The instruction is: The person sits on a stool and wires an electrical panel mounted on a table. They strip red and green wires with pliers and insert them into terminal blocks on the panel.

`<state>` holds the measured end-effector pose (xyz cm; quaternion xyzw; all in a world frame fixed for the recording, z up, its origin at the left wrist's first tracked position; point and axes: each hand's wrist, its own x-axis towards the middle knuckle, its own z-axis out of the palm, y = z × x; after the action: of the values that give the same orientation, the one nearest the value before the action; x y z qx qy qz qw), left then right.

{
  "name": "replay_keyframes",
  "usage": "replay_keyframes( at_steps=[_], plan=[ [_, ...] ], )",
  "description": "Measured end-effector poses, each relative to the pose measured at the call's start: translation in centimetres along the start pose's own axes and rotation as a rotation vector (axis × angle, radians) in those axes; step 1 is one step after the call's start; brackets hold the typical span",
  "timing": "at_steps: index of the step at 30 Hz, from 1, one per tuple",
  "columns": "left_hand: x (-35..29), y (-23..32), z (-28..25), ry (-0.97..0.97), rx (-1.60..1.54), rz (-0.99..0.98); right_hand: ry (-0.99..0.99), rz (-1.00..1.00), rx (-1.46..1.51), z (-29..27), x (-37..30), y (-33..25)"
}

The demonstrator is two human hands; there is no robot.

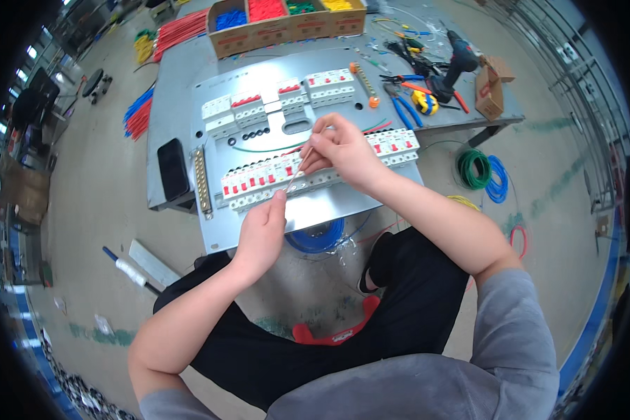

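Between my two hands runs a thin, pale reddish wire [298, 173], slanting over the front row of circuit breakers [262, 178]. My left hand [264, 229] pinches its lower end at the panel's near edge. Higher up, my right hand [339, 152] has its fingers closed round the other end and covers part of the breaker row. Both rows sit on a metal mounting panel [336, 203]; the back row of breakers [245, 110] has red switches. A green wire [259, 150] lies across the panel's middle, and a brass terminal bar [201, 180] stands at its left side.
A black phone [173, 169] lies left of the panel. At the back is a cardboard box [253, 35] of coloured small parts. Pliers [403, 106], a tape measure [425, 103] and a cordless drill [458, 66] lie at right. Green wire coils [473, 169] rest on the floor.
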<state>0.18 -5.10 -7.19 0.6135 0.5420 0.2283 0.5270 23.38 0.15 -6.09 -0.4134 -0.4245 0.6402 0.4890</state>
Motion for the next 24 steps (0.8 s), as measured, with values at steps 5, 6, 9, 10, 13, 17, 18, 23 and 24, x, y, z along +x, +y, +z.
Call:
replay_keyframes(
  at_steps=[5,6,9,10,13,17,18,23,24],
  plan=[
    [0.4,-0.8,-0.4,0.077,0.049,0.095,-0.096,0.116,0.012,-1.3,1.3,-0.5],
    [0.5,-0.9,-0.8,0.1,0.072,0.127,-0.127,0.152,0.06,-1.3,1.6,-0.7],
    [1.0,-0.9,-1.8,0.115,-0.094,0.077,-0.202,0.153,-0.248,-3.0,1.9,-1.2],
    [1.3,-0.7,-2.4,0.084,-0.267,0.046,-0.24,0.152,-0.38,-3.6,2.1,-1.4],
    [1.6,-0.1,-4.8,0.063,-0.683,-0.015,-0.106,0.076,-0.552,-4.0,1.4,-3.4],
    [1.2,-0.6,-6.7,0.2,-0.676,-0.037,0.483,-0.083,-0.292,-10.0,3.4,-4.5],
    [0.7,-1.2,-7.0,0.2,-0.665,-0.038,0.615,-0.084,-0.21,-12.2,4.0,-4.7],
    [-0.5,-2.1,-6.3,0.159,-0.584,-0.073,0.724,0.199,-0.673,-21.9,4.4,-2.7],
    [-0.7,-2.1,-6.3,0.153,-0.584,-0.072,0.698,0.197,-0.684,-22.4,4.5,-2.3]
  ],
)
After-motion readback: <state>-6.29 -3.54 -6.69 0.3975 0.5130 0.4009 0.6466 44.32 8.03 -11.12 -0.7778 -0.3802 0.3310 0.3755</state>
